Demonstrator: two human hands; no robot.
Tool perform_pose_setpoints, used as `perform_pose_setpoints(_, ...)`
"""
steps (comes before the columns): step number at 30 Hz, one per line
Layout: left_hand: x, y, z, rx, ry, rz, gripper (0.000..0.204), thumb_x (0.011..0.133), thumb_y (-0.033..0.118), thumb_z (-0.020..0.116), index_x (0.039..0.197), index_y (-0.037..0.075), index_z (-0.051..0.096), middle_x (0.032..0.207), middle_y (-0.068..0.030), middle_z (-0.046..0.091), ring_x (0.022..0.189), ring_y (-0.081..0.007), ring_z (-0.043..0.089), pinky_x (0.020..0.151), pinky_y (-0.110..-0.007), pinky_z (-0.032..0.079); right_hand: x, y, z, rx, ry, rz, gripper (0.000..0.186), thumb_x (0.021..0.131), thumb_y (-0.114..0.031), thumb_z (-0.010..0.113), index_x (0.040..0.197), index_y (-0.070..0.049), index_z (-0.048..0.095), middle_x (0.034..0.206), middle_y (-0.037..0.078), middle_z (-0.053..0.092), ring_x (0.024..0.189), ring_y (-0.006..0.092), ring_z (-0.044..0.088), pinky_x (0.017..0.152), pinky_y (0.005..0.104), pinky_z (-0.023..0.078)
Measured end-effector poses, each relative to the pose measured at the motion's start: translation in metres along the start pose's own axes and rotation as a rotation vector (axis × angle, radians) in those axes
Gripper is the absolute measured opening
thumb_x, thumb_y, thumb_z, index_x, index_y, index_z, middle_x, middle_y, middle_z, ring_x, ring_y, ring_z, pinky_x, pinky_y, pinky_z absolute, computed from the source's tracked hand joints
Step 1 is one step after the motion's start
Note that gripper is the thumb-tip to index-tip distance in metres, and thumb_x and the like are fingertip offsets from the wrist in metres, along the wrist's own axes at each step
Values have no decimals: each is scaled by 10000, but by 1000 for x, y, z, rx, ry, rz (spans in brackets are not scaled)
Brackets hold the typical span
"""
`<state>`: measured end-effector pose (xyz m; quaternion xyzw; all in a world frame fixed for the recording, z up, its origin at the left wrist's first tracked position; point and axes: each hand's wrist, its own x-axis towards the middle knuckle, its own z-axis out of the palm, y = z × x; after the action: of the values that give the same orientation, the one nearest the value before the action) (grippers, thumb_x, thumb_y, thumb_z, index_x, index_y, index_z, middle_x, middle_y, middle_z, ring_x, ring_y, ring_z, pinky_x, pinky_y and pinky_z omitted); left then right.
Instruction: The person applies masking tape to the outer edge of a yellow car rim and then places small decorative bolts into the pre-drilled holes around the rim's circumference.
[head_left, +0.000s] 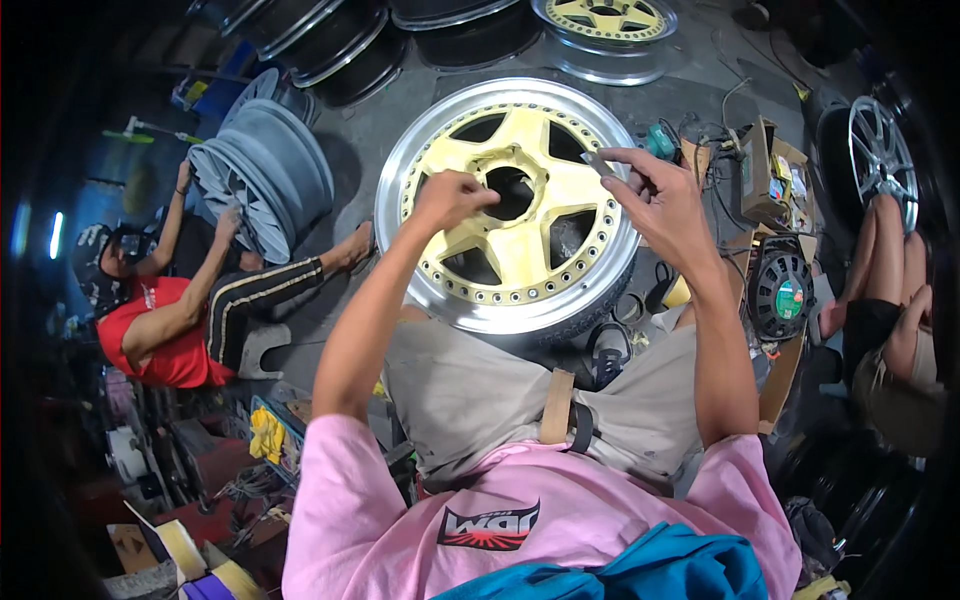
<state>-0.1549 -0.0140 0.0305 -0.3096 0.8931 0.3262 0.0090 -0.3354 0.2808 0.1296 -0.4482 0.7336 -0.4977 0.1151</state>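
A large wheel lies face up before me, with pale yellow spokes, a ring of small bolt holes and a polished silver lip. Over its centre bore, my left hand is closed with the fingers curled together; whether anything is in them is hidden. My right hand is above the wheel's right edge. Between its thumb and fingertips it pinches a small flat grey piece, whose exact kind I cannot make out.
At left, a person in red grips a grey wheel. More wheels stand at the back, including another yellow-faced one. On my right are a cardboard box, a black round reel, cables and another person's legs.
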Motion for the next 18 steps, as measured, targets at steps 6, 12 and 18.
perform_pose_setpoints(6, -75, 1, 18, 715, 230, 452, 285, 1016, 288, 613, 1140, 79, 762, 1160, -100, 754, 1096, -317, 657, 868, -452, 525, -6, 5, -7, -43, 6, -34, 319, 886, -122, 743, 1200, -71, 741, 651, 66, 516, 588, 167, 487, 586, 341, 415)
perform_pose_setpoints(12, -80, 32, 49, 707, 113, 175, 498, 1085, 371, 427, 1271, -24, 667, 1363, -155, 646, 1327, -362, 486, 1107, -565, 318, -1, 22, -2, -98, -4, 1, 318, 885, -143, 732, 1194, -68, 741, 657, 123, 557, 604, 245, 566, 628, 387, 453)
perform_pose_setpoints(18, -74, 11, 66, 677, 264, 206, 523, 1091, 387, 406, 1302, -18, 661, 1429, -172, 599, 1362, -379, 459, 1112, -570, 314, 0, 28, 3, -130, -43, 49, 322, 895, -166, 726, 1193, -45, 734, 671, 137, 568, 641, 244, 589, 640, 391, 462)
